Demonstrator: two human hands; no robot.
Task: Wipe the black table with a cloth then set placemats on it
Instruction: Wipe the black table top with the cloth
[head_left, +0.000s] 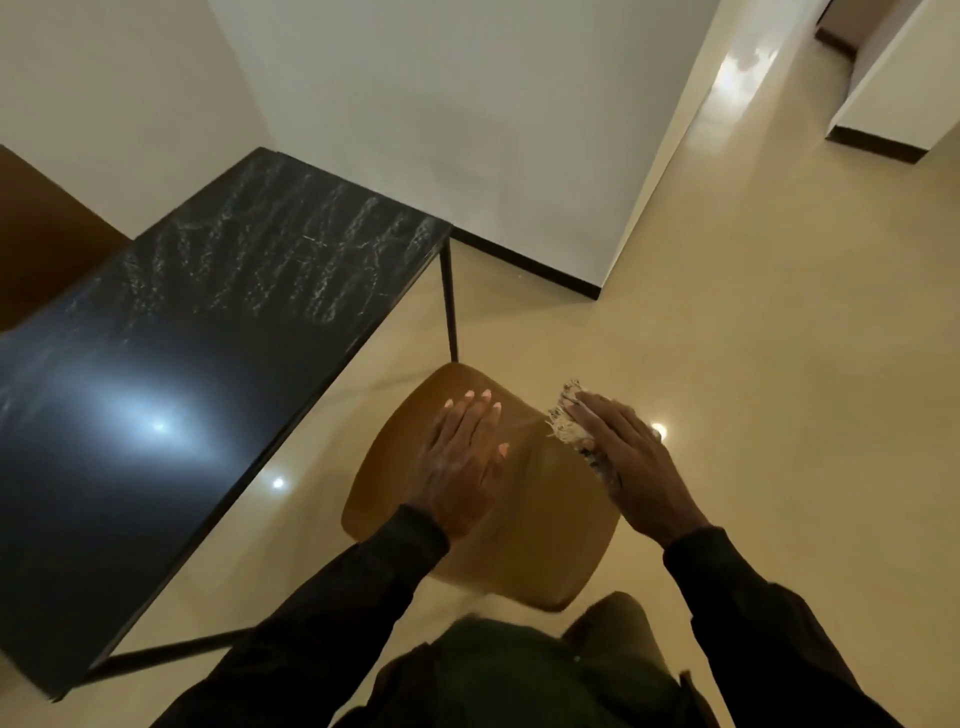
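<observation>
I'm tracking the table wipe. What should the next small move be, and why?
Probably carry the right hand with its fringed cloth leftward onto the black table. The cloth is at the tan chair edge, off the tabletop, which shows pale streaky marks and no placemats. The left hand is flat over the chair seat, holding nothing.

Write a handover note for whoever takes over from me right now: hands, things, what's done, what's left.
Left hand: open, fingers straight, over the tan chair seat.
Right hand: straight fingers over a fringed cloth at the seat's right edge; thumb hidden.
Black table: to the left, streaky at its far end.
Done: unclear if wiping is finished.
Left: no placemats on the table yet.
</observation>
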